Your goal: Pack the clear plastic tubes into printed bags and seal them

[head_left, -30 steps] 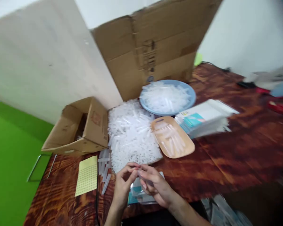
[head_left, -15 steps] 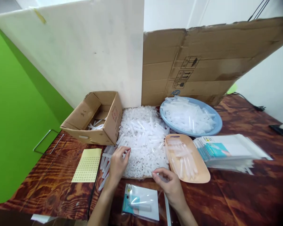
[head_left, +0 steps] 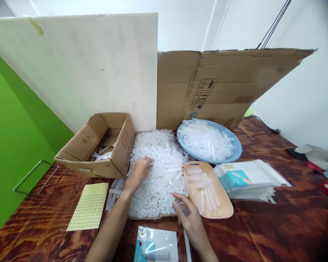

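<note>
My left hand (head_left: 139, 173) reaches over the heap of translucent plastic tubes (head_left: 164, 156), its fingers curled together at the left side of the pile. What those fingers pinch, if anything, is hidden. Over the heap's front right corner, my right hand (head_left: 190, 214) has its thumb and fingers closed around a translucent plastic tube (head_left: 182, 208), partly hidden by the hand. Small clear plastic pieces (head_left: 153, 202) cover the front of the heap. A clear packet with a white and teal card (head_left: 164, 240) lies between my forearms, cut by the bottom edge.
An open cardboard box (head_left: 120, 160) stands left, above a yellow sticker sheet (head_left: 89, 207). To the right are a peach tray (head_left: 224, 207) with tubes, a blue basin (head_left: 237, 147) heaped with tubes, and a stack of packets (head_left: 251, 174). A cardboard panel (head_left: 221, 72) stands behind.
My left hand has moved farther forward into the tube heap. My right hand stays near the heap's front right corner. The camera view has tilted up and shifted right.
</note>
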### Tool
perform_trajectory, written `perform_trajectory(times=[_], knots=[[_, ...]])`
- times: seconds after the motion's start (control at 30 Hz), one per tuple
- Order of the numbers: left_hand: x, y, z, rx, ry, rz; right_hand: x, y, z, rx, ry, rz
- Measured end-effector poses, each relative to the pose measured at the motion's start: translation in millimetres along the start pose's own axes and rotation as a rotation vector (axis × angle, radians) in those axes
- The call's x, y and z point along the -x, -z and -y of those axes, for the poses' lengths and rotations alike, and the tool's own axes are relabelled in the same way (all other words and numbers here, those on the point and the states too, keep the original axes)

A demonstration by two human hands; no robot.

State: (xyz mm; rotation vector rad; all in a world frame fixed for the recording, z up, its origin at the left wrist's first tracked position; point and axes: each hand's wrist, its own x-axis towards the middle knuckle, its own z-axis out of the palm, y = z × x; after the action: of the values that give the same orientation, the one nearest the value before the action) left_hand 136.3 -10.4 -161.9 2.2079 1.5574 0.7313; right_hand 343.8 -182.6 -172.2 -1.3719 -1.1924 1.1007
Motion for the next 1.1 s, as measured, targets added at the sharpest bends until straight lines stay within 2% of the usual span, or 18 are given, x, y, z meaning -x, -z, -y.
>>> perform_trajectory(times=[0.1, 0.2, 0.27, 0.37, 0.47, 0.57, 0.67, 0.77, 0.9, 0.97, 1.1], knots=[[14.0, 6.3, -6.2, 0.096, 0.009, -0.024, -6.0, 0.1, -0.6, 0.071, 0.022, -0.041], [37.4, 17.1, -21.5, 0.241, 0.001, 0.002, -15.2, -2.1, 5.5, 0.114, 0.082, -0.096], [54.3, 21.9, -34.7, 0.509, 0.039, 0.022, -21.4, -4.8, 12.0, 0.103, 0.147, -0.086], [76.6, 19.5, -51.7, 0.990, 0.188, 0.004, -27.7, -10.9, 20.8, 0.057, 0.208, -0.032], [92.6, 8.2, -58.9, 1.160, 0.325, -0.068, -28.4, -18.6, 23.3, 0.049, 0.207, 0.030], [102.4, -0.5, -57.9, 1.138, 0.417, -0.131, -24.9, -23.5, 20.6, 0.036, 0.184, 0.049], [107.4, 0.4, -55.8, 0.996, 0.435, -0.152, -20.5, -22.1, 18.3, 0.037, 0.223, 0.083], [111.0, 8.0, -56.4, 0.866, 0.350, -0.106, -16.9, -18.2, 19.1, 0.047, 0.263, 0.148], [119.5, 19.5, -58.7, 0.726, 0.072, -0.096, -12.7, -17.2, 20.6, -0.141, 0.023, 0.199], [125.3, 23.8, -59.2, 0.689, -0.012, -0.067, -10.7, -17.2, 20.7, -0.224, -0.057, 0.223], [135.8, 27.8, -61.7, 0.579, 0.083, 0.054, -5.9, -15.4, 20.5, -0.150, 0.010, 0.206]])
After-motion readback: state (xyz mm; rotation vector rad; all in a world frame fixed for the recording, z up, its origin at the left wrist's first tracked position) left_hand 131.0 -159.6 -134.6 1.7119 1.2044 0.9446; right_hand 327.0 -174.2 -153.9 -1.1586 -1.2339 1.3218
